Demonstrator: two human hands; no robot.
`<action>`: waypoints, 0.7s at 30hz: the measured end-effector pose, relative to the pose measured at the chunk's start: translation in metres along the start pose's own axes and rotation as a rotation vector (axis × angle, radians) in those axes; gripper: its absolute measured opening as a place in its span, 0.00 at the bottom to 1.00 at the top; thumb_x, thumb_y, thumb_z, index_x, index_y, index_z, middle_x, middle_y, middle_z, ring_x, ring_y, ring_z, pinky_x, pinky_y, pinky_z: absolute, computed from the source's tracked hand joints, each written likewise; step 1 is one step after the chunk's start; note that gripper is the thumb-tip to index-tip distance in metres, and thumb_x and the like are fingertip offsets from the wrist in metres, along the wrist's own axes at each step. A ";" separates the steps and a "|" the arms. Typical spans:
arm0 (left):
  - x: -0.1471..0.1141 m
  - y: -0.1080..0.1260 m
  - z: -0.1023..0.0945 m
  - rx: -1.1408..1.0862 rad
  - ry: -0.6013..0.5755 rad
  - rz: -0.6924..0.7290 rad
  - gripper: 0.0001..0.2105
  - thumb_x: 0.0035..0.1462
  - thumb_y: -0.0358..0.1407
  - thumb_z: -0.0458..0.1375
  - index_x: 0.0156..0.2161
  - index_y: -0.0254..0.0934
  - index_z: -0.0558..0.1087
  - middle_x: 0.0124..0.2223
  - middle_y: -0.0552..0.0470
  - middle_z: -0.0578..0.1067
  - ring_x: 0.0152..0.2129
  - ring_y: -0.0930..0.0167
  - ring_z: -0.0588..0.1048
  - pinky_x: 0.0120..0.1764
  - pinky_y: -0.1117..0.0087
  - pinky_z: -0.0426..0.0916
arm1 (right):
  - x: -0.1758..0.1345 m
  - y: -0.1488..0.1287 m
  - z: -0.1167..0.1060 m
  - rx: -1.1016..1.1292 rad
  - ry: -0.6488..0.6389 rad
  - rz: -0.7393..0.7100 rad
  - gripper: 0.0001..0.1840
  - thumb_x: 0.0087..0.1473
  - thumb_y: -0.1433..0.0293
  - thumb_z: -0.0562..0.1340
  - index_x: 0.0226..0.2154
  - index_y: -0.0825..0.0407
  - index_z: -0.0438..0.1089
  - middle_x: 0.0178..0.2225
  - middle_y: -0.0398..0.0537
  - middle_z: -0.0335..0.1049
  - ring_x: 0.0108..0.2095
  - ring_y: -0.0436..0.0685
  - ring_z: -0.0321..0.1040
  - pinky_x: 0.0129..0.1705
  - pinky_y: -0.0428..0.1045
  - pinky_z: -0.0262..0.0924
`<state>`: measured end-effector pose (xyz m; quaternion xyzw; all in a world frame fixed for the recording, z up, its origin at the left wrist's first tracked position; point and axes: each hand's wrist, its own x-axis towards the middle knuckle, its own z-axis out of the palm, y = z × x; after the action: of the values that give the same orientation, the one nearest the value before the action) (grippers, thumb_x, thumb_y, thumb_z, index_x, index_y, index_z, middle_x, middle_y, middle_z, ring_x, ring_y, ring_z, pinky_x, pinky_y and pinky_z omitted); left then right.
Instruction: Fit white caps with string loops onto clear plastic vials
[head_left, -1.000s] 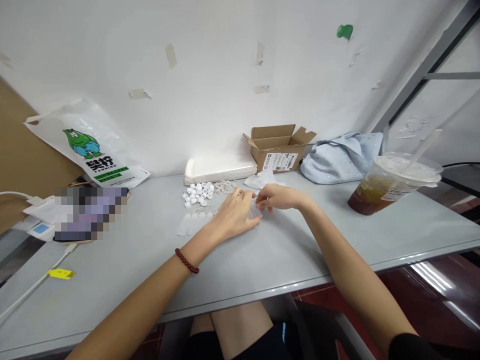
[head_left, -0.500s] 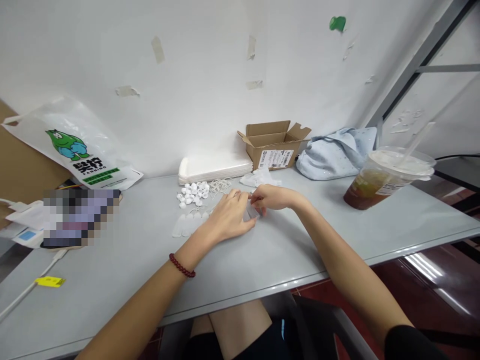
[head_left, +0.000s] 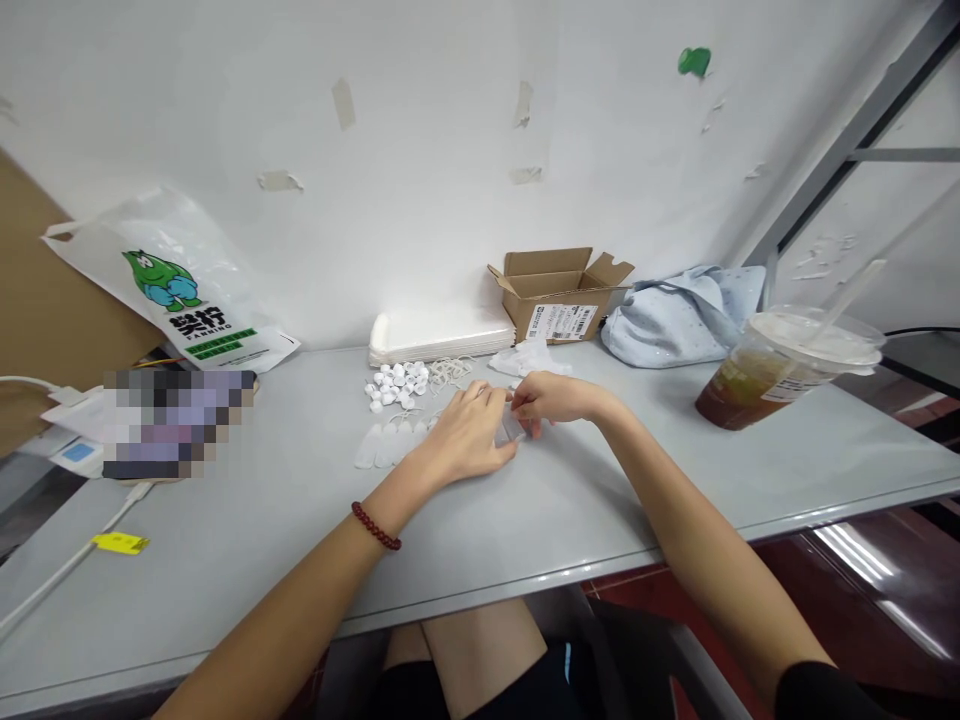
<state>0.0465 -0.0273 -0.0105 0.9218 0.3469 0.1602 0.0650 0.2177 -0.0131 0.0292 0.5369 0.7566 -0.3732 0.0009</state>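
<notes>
Grey worktop (head_left: 525, 520) against a taped white wall (head_left: 435, 120); left hand (head_left: 465, 435) and right hand (head_left: 551, 398) both pinch a small clear piece (head_left: 511, 430) mid-worktop, iced drink (head_left: 780, 370) near the right edge.

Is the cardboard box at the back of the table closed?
No, the cardboard box by the wall has its top flaps standing open.

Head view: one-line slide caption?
Left hand and right hand pinch a small clear piece on a grey table, beside white caps.
</notes>
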 end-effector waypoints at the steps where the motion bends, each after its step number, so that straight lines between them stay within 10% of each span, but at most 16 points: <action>1: 0.000 0.000 0.000 -0.004 -0.001 -0.002 0.16 0.51 0.39 0.56 0.43 0.34 0.64 0.45 0.43 0.70 0.46 0.59 0.65 0.47 0.59 0.63 | 0.000 0.000 0.000 0.006 0.000 0.011 0.08 0.48 0.74 0.55 0.25 0.57 0.69 0.27 0.52 0.75 0.28 0.54 0.72 0.26 0.44 0.57; 14: 0.000 -0.001 -0.006 -0.053 0.003 -0.058 0.21 0.53 0.47 0.55 0.47 0.34 0.65 0.47 0.42 0.70 0.48 0.59 0.65 0.48 0.58 0.62 | -0.003 -0.002 0.000 0.099 0.040 0.086 0.19 0.51 0.78 0.51 0.46 0.61 0.64 0.32 0.53 0.76 0.26 0.51 0.71 0.25 0.44 0.57; 21: 0.002 -0.057 -0.023 -0.059 0.230 -0.308 0.13 0.57 0.32 0.44 0.39 0.34 0.71 0.44 0.45 0.74 0.48 0.61 0.65 0.51 0.58 0.62 | -0.003 0.007 -0.008 -0.047 0.404 0.047 0.09 0.50 0.77 0.54 0.33 0.56 0.69 0.30 0.49 0.74 0.26 0.50 0.67 0.28 0.44 0.56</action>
<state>0.0043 0.0170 -0.0017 0.8310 0.4842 0.2630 0.0757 0.2278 -0.0103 0.0326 0.6182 0.7372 -0.2399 -0.1296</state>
